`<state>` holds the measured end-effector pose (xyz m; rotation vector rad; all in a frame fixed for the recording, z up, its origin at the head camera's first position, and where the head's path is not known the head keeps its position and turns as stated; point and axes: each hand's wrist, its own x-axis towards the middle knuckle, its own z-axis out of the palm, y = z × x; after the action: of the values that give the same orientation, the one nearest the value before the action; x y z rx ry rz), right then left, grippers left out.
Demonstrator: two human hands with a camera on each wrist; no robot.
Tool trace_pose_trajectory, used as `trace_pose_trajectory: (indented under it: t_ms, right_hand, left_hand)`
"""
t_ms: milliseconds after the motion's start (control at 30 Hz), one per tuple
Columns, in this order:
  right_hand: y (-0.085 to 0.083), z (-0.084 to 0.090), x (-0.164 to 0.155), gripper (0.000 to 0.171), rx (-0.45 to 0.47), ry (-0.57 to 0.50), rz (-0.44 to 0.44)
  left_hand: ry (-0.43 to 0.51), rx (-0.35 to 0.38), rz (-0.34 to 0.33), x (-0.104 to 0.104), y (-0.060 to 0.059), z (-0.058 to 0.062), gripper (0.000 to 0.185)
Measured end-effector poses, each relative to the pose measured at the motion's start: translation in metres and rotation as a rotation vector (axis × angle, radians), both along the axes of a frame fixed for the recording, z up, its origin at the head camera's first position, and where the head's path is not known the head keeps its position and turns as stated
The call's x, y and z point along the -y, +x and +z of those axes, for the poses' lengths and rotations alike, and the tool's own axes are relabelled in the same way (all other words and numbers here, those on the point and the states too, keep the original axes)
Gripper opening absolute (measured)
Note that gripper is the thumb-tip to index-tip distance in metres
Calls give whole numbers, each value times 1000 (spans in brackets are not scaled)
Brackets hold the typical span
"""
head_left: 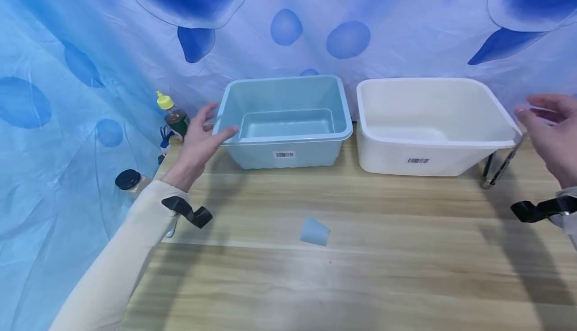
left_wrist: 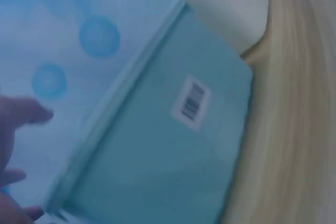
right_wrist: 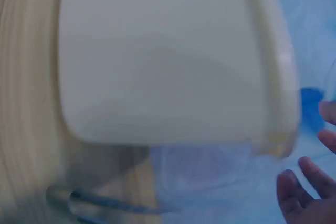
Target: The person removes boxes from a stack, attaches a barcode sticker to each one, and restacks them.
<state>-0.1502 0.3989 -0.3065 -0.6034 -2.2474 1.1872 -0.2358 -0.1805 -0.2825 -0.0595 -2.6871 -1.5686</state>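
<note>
A pale blue-green plastic bin (head_left: 252,156) with a barcode label on its front wall stands on the wooden table. Beside its left rim is my left hand (head_left: 196,145), thumb and fingers spread apart and holding nothing. To the right stands a white plastic bin (head_left: 387,159), also with a barcode label. My right hand (head_left: 556,130) is just off that bin's right end, its fingers loosely bent with nothing in them. In the right wrist view, the fingertips (right_wrist: 287,179) show a gap from the white rim.
A small light blue tapered piece (head_left: 314,232) lies mid-table. At the left edge are a bottle with a yellow cap (head_left: 165,101) and a black-lidded container (head_left: 128,180). Slim metal legs (head_left: 498,168) show by the white bin. A blue patterned curtain (head_left: 315,0) hangs behind.
</note>
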Motion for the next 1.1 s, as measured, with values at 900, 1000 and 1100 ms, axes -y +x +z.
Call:
trace_pose_trajectory:
  t_ms: [900, 1000, 1100]
  right_hand:
    - [-47, -23, -46, 18, 135, -239, 399]
    - [-47, -24, -44, 23, 12, -457, 455]
    - [-47, -27, -44, 23, -74, -596, 482]
  left_hand:
    - [80, 61, -79, 15, -29, -48, 81]
    - [76, 44, -73, 17, -29, -49, 82]
    - [67, 38, -64, 19, -28, -52, 81]
